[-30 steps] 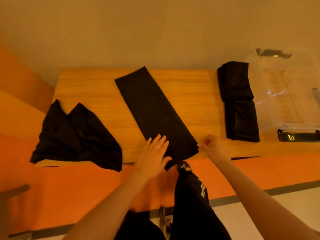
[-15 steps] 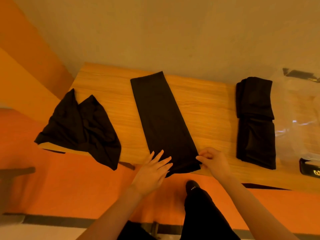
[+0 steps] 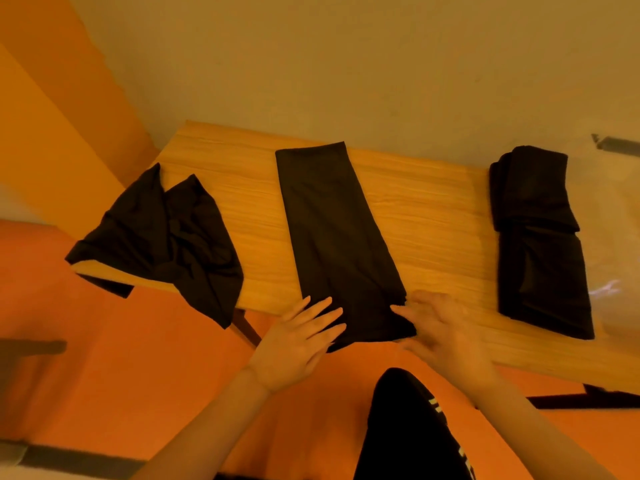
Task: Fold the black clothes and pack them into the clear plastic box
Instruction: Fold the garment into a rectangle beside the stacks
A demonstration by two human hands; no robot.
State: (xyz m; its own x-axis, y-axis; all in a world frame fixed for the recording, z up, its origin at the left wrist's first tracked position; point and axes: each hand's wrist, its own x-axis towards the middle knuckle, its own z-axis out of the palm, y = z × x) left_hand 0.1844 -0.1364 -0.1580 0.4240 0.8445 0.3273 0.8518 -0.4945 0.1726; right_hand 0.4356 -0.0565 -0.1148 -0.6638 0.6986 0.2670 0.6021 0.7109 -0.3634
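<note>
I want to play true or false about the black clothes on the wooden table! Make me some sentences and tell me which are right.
1. The long black cloth strip lies in the middle of the wooden table. True.
2. The left hand is lifting the crumpled black garment. False: it rests with straight fingers at the strip's near end.
3. The folded black clothes stack sits on the table beside the clear plastic box. True.
4. The right hand holds the box. False: it lies open at the strip's near right corner.
</note>
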